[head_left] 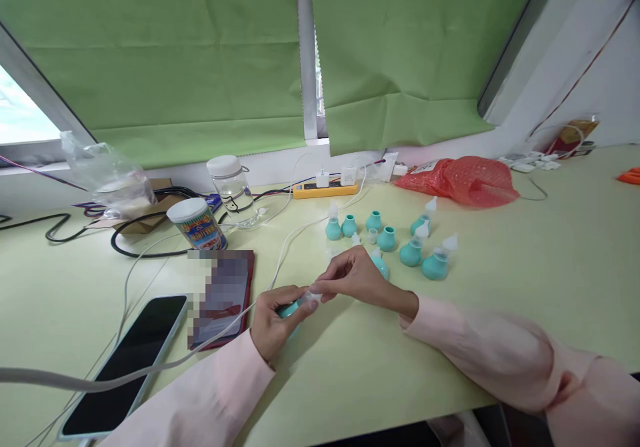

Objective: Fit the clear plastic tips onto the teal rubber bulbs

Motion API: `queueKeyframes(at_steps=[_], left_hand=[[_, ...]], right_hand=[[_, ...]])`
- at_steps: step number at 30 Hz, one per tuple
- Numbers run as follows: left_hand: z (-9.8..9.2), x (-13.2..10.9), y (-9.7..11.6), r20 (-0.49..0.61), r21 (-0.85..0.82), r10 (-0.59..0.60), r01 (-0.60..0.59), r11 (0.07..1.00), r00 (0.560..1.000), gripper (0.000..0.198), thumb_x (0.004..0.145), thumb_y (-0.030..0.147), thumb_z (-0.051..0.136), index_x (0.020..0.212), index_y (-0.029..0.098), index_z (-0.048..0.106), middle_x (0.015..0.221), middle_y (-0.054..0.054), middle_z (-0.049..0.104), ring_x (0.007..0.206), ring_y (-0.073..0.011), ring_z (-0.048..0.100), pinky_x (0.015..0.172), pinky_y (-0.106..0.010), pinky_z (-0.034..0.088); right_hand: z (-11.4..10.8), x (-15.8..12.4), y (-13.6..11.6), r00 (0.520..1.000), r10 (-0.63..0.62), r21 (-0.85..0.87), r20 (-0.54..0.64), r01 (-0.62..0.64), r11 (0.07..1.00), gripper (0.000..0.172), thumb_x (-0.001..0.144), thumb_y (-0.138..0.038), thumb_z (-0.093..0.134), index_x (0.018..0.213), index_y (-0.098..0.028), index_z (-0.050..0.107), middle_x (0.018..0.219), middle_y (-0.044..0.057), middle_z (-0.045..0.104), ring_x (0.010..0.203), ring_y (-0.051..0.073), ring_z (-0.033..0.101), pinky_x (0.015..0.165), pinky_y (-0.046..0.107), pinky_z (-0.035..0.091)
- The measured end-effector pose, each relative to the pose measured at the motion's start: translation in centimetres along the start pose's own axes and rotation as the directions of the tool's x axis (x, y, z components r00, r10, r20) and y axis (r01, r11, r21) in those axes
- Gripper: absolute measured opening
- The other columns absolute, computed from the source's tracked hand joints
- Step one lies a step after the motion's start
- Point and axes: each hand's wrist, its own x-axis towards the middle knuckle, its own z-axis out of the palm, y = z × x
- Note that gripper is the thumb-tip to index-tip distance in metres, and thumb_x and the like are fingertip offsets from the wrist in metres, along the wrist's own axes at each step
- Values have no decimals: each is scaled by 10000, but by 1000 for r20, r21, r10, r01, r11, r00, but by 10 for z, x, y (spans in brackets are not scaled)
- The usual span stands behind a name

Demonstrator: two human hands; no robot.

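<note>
My left hand (274, 320) is closed around a teal squeeze bulb (288, 310), much of which the fingers hide. A translucent nozzle piece (314, 297) sits at the bulb's end, by the left thumb. The fingertips of my right hand (355, 277) pinch this nozzle piece; how firmly it is seated I cannot tell. Beyond the right hand stand open-necked teal bulbs (387, 239) and a small clear collar (373, 235). Farther right are bulbs with clear pointed nozzles (435, 265). Another bulb (380, 265) is partly hidden behind the right hand.
A phone (135, 360) and a red-edged device (225, 300) lie left, crossed by a white cable (280, 260). Behind them stand a labelled canister (197, 223) and a clear jar (231, 190). A yellow power strip (325, 191) and red bubble-wrap bag (465, 180) lie along the wall.
</note>
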Motion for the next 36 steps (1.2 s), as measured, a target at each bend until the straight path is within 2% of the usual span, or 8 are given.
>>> queueKeyframes(at_steps=[4, 11, 16, 19, 22, 24, 29, 36], left_hand=[[3, -1, -1, -46, 135, 97, -90, 987, 994, 155, 711, 264, 561, 727, 144, 658, 528, 4, 503, 493, -97, 425, 469, -215, 318], [3, -2, -1, -100, 177, 173, -154, 972, 980, 144, 694, 240, 583, 781, 161, 665, 600, -21, 588, 527, -113, 505, 495, -222, 380], [4, 1, -9, -273, 9, 29, -28, 1000, 962, 206, 674, 265, 608, 847, 164, 656, 731, -31, 651, 666, -161, 586, 596, -248, 458], [5, 4, -15, -340, -51, -6, -12, 999, 940, 385, 666, 281, 616, 1036, 185, 569, 986, -62, 616, 918, -209, 552, 794, -317, 440], [6, 4, -17, -405, 5, 52, -54, 999, 913, 489, 707, 259, 577, 1174, 232, 431, 1197, -77, 466, 1094, -214, 428, 884, -362, 382], [6, 3, -17, -389, 57, 116, -102, 993, 914, 453, 740, 224, 536, 1176, 251, 415, 1222, -73, 417, 1118, -206, 397, 890, -369, 374], [7, -1, -11, -269, 141, 224, -191, 971, 937, 264, 762, 156, 489, 1015, 222, 522, 1095, -70, 473, 1080, -200, 419, 912, -376, 338], [7, 0, -12, -239, 78, 132, -116, 990, 962, 174, 786, 168, 444, 920, 197, 551, 1044, -83, 476, 1006, -203, 461, 830, -350, 402]], right_hand=[[-7, 5, -4, 991, 91, -34, 103, -88, 996, 292, 435, -327, 734, 580, -95, 630, 523, 41, 627, 499, 154, 613, 465, 220, 503], [-4, 6, -6, 991, 116, -26, 61, -114, 993, 329, 403, -341, 740, 595, -92, 644, 523, 43, 626, 494, 152, 607, 466, 223, 496], [3, 5, -17, 999, 50, 46, -7, -50, 998, 343, 454, -350, 718, 689, -109, 655, 648, 48, 651, 567, 151, 614, 570, 272, 519], [1, 13, -27, 989, -111, -126, -94, 99, 987, 287, 526, -374, 681, 668, -125, 655, 647, 46, 641, 537, 143, 590, 528, 273, 501], [-8, 33, -31, 903, -353, -456, -244, 214, 864, 239, 625, -381, 611, 662, -147, 644, 658, 43, 633, 562, 143, 571, 544, 271, 474], [-15, 49, -29, 856, -452, -655, -249, 195, 730, 206, 687, -344, 551, 675, -158, 639, 695, 38, 638, 607, 142, 569, 607, 269, 456], [-29, 78, -12, 918, -372, -880, -140, 57, 472, 237, 748, -282, 459, 675, -141, 635, 685, 50, 638, 663, 153, 569, 679, 269, 393], [-33, 86, -7, 948, -289, -912, -130, 0, 410, 276, 730, -361, 498, 838, -140, 624, 721, 60, 636, 799, 195, 544, 729, 292, 370]])
